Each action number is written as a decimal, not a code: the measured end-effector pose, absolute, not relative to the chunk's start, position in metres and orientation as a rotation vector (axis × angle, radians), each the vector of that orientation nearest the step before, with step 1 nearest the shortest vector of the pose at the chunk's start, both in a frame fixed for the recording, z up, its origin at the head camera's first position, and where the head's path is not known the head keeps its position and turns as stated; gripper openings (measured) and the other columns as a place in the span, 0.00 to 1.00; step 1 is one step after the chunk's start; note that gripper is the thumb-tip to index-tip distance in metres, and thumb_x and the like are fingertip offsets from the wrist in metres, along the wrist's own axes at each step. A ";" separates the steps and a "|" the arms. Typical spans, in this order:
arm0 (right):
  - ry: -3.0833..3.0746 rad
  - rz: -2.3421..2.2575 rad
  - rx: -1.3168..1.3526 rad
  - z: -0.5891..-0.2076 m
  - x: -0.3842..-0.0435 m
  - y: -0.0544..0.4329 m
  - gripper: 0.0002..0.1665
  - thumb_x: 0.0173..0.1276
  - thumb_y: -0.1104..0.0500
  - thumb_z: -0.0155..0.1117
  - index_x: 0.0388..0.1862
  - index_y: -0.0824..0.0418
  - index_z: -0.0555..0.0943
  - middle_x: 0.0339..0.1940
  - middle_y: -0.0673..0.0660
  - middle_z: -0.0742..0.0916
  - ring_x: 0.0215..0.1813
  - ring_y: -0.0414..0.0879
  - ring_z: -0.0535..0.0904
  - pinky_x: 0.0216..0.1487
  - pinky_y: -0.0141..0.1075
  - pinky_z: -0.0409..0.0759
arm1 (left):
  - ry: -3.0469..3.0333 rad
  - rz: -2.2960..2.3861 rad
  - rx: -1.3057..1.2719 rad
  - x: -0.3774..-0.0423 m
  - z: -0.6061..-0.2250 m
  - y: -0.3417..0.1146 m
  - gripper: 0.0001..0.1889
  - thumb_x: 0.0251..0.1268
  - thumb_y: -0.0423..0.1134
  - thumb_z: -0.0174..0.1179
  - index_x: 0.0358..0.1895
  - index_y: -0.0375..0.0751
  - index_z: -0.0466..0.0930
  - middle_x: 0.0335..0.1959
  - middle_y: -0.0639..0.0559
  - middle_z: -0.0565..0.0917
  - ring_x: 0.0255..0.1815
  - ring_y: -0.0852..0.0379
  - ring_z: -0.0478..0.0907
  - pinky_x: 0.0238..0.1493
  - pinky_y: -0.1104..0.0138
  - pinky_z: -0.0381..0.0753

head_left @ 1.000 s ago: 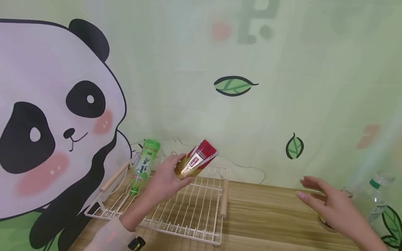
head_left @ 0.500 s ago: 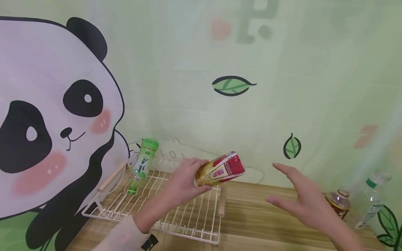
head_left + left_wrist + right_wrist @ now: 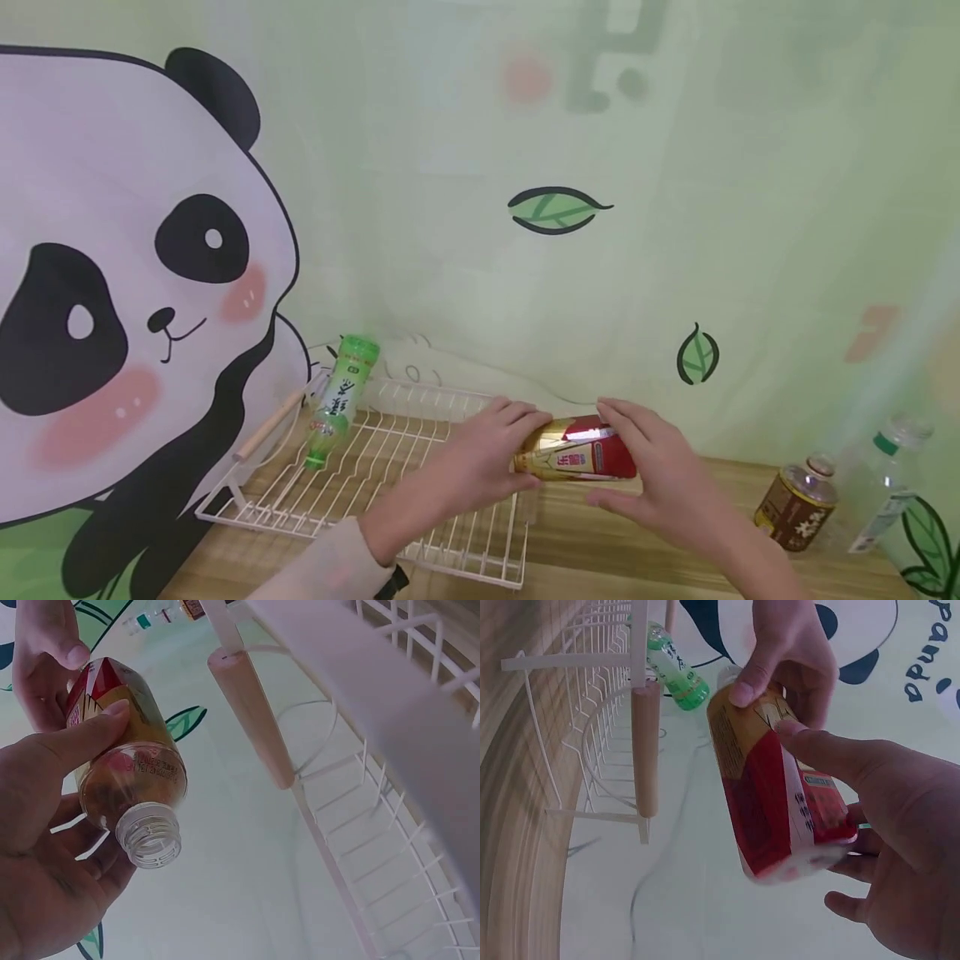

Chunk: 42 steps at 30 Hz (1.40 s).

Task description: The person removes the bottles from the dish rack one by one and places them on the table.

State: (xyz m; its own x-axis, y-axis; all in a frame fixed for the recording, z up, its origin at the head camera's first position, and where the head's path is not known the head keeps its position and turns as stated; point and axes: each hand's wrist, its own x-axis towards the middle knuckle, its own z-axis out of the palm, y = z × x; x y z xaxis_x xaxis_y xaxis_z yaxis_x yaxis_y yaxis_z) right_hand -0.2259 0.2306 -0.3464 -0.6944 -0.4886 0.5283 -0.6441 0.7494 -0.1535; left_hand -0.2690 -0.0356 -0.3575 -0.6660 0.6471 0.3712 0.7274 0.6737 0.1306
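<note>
A plastic drink bottle (image 3: 577,457) is held in the air toward 5 o'clock from the centre of the head view, at the 3 o'clock side of the white wire rack (image 3: 570,662). There its long axis runs nearly level, from 9 to 3 o'clock: the base points to 3 and the neck to 9, hidden behind the left hand (image 3: 491,450). In the left wrist view the open mouth points to about 5 o'clock; in the right wrist view the base end points to about 5 and the neck to about 11.

The bottle is glossy, with a label that is gold toward the neck and deep red toward the base, with pale panels and Chinese characters. Its shoulder is see-through, with a dark printed code, and the clear threaded mouth bears no cap.

The left hand's thumb and fingers curl round the gold neck half, gripping it. The right hand (image 3: 656,462) is spread at the base end, fingers and thumb on opposite sides; how firmly it touches, I cannot tell.

A green bottle (image 3: 341,400) leans in the rack, its narrow end toward 7 o'clock. A brown-labelled bottle (image 3: 797,508) stands between 3 and 4 o'clock from the held one, just beside a clear bottle (image 3: 885,483).
</note>
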 end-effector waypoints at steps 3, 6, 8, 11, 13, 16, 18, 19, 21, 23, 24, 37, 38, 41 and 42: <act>-2.475 0.393 0.892 -0.348 -0.228 0.224 0.58 0.51 0.47 0.91 0.75 0.68 0.74 0.71 0.63 0.81 0.68 0.63 0.78 0.65 0.62 0.82 | -2.594 -0.369 -1.129 -0.269 -0.357 -0.032 0.43 0.61 0.52 0.80 0.77 0.44 0.72 0.71 0.53 0.79 0.70 0.54 0.73 0.74 0.61 0.76; -2.460 0.310 0.915 -0.351 -0.230 0.220 0.55 0.50 0.46 0.91 0.73 0.68 0.77 0.68 0.61 0.83 0.68 0.61 0.79 0.66 0.62 0.80 | -2.587 -0.339 -1.161 -0.269 -0.356 -0.030 0.42 0.62 0.52 0.79 0.77 0.44 0.72 0.70 0.53 0.79 0.70 0.55 0.73 0.74 0.63 0.75; -2.451 0.248 0.922 -0.353 -0.232 0.218 0.54 0.50 0.45 0.91 0.71 0.68 0.79 0.66 0.60 0.84 0.67 0.59 0.80 0.67 0.61 0.79 | -2.578 -0.313 -1.183 -0.268 -0.356 -0.029 0.41 0.63 0.52 0.79 0.76 0.44 0.72 0.70 0.54 0.79 0.69 0.55 0.73 0.73 0.64 0.76; -2.451 0.192 0.916 -0.356 -0.233 0.216 0.52 0.50 0.44 0.91 0.69 0.66 0.80 0.64 0.58 0.86 0.64 0.56 0.81 0.64 0.58 0.82 | -2.558 -0.280 -1.214 -0.266 -0.355 -0.028 0.40 0.64 0.53 0.78 0.76 0.44 0.73 0.70 0.54 0.79 0.68 0.55 0.74 0.71 0.66 0.77; -2.459 0.194 0.912 -0.358 -0.232 0.215 0.50 0.50 0.45 0.91 0.68 0.65 0.81 0.62 0.57 0.86 0.63 0.55 0.82 0.62 0.57 0.83 | -2.544 -0.269 -1.226 -0.264 -0.355 -0.027 0.40 0.64 0.53 0.78 0.76 0.44 0.73 0.69 0.54 0.79 0.68 0.56 0.74 0.71 0.66 0.77; -2.464 0.226 0.911 -0.359 -0.231 0.214 0.49 0.50 0.46 0.92 0.67 0.65 0.81 0.61 0.56 0.87 0.61 0.53 0.83 0.59 0.56 0.84 | -2.532 -0.265 -1.227 -0.263 -0.356 -0.027 0.40 0.63 0.52 0.79 0.75 0.43 0.73 0.69 0.54 0.79 0.68 0.56 0.74 0.72 0.67 0.76; -2.458 0.241 0.914 -0.360 -0.231 0.213 0.48 0.50 0.47 0.92 0.67 0.65 0.82 0.61 0.56 0.87 0.61 0.53 0.83 0.59 0.55 0.84 | -2.522 -0.258 -1.221 -0.262 -0.358 -0.026 0.41 0.62 0.52 0.79 0.75 0.42 0.73 0.68 0.54 0.79 0.68 0.56 0.74 0.73 0.67 0.75; -2.455 0.244 0.915 -0.360 -0.230 0.213 0.48 0.50 0.47 0.92 0.67 0.65 0.82 0.61 0.55 0.87 0.61 0.52 0.82 0.59 0.55 0.84 | -2.517 -0.252 -1.216 -0.262 -0.359 -0.026 0.41 0.62 0.52 0.79 0.75 0.42 0.73 0.68 0.54 0.79 0.68 0.56 0.74 0.72 0.67 0.75; -2.448 0.247 0.914 -0.361 -0.230 0.212 0.48 0.50 0.47 0.91 0.67 0.65 0.82 0.62 0.55 0.86 0.62 0.52 0.82 0.60 0.55 0.84 | -2.508 -0.240 -1.206 -0.263 -0.361 -0.025 0.40 0.62 0.52 0.79 0.74 0.42 0.73 0.68 0.53 0.78 0.67 0.56 0.74 0.72 0.68 0.75; -2.446 0.251 0.912 -0.361 -0.230 0.212 0.47 0.51 0.48 0.91 0.67 0.65 0.82 0.62 0.55 0.86 0.62 0.52 0.82 0.60 0.55 0.84 | -2.510 -0.248 -1.194 -0.263 -0.361 -0.024 0.40 0.62 0.52 0.79 0.74 0.42 0.72 0.67 0.53 0.78 0.67 0.56 0.73 0.72 0.68 0.75; -2.449 0.252 0.910 -0.361 -0.230 0.212 0.47 0.51 0.48 0.91 0.67 0.65 0.82 0.62 0.55 0.86 0.62 0.52 0.82 0.61 0.55 0.84 | -2.517 -0.256 -1.187 -0.263 -0.362 -0.024 0.40 0.62 0.52 0.79 0.74 0.42 0.72 0.67 0.52 0.77 0.67 0.56 0.73 0.72 0.68 0.75; -2.438 0.210 0.922 -0.361 -0.229 0.209 0.46 0.52 0.48 0.91 0.66 0.66 0.81 0.61 0.57 0.86 0.60 0.52 0.82 0.58 0.55 0.84 | -2.503 -0.319 -1.208 -0.263 -0.364 -0.026 0.36 0.64 0.53 0.77 0.71 0.42 0.75 0.63 0.54 0.78 0.63 0.58 0.74 0.63 0.72 0.79; -2.433 0.210 0.920 -0.361 -0.229 0.209 0.46 0.52 0.49 0.91 0.65 0.66 0.81 0.60 0.57 0.86 0.60 0.52 0.82 0.58 0.55 0.84 | -2.495 -0.311 -1.208 -0.263 -0.364 -0.025 0.36 0.64 0.53 0.77 0.71 0.42 0.75 0.63 0.54 0.78 0.63 0.58 0.74 0.63 0.72 0.79; -2.421 0.208 0.911 -0.361 -0.229 0.208 0.46 0.50 0.50 0.92 0.65 0.67 0.81 0.60 0.57 0.86 0.60 0.53 0.82 0.58 0.55 0.84 | -2.471 -0.297 -1.206 -0.263 -0.363 -0.024 0.37 0.63 0.53 0.78 0.71 0.41 0.76 0.63 0.53 0.79 0.63 0.57 0.75 0.64 0.71 0.80; -2.418 0.210 0.908 -0.362 -0.229 0.208 0.46 0.50 0.51 0.92 0.65 0.67 0.81 0.60 0.57 0.86 0.60 0.53 0.82 0.58 0.56 0.85 | -2.468 -0.292 -1.205 -0.263 -0.363 -0.024 0.37 0.63 0.54 0.78 0.71 0.41 0.76 0.63 0.53 0.79 0.63 0.57 0.75 0.64 0.71 0.80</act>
